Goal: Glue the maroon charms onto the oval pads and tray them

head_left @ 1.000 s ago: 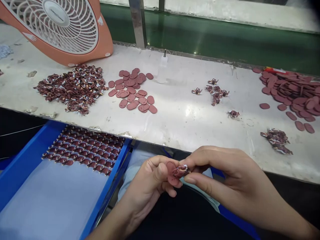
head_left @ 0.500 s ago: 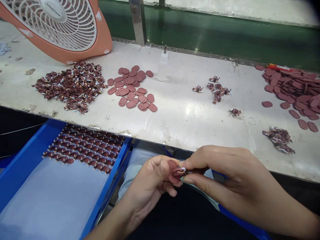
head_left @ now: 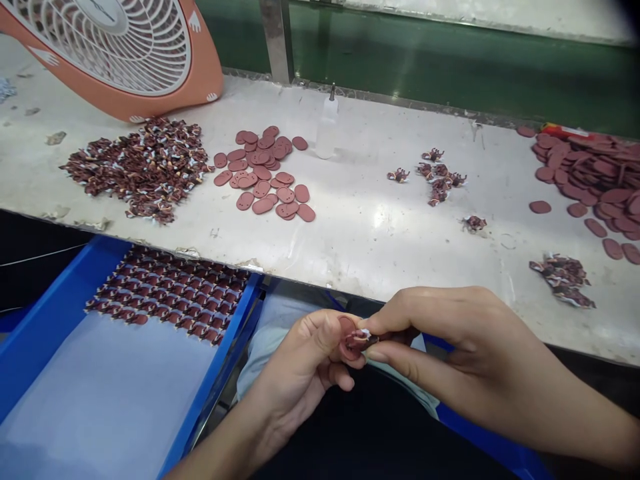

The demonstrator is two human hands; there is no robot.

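Between thumb and fingers, my left hand (head_left: 307, 363) holds a reddish-brown oval base (head_left: 347, 328) with its flat side turned toward my right hand. My right hand (head_left: 450, 360) pinches a small dark-brown figurine (head_left: 367, 337) with white and yellow painted bits. The figurine meets the face of the base; whether it is fixed there I cannot tell. Both hands are in front of the table edge, over my lap. On the table, loose oval bases (head_left: 261, 172) with small holes lie beside a big heap of figurines (head_left: 145, 167).
An orange fan (head_left: 125, 60) stands at the back left. A white glue bottle (head_left: 327, 123) is mid-table. More figurines (head_left: 440, 180) and a large pile of bases (head_left: 600, 177) lie to the right. A blue tray (head_left: 197, 407) at lower left holds rows of figurines on bases.
The camera view has shifted slightly. My hands keep almost the same grip, with the figurine and base still touching.
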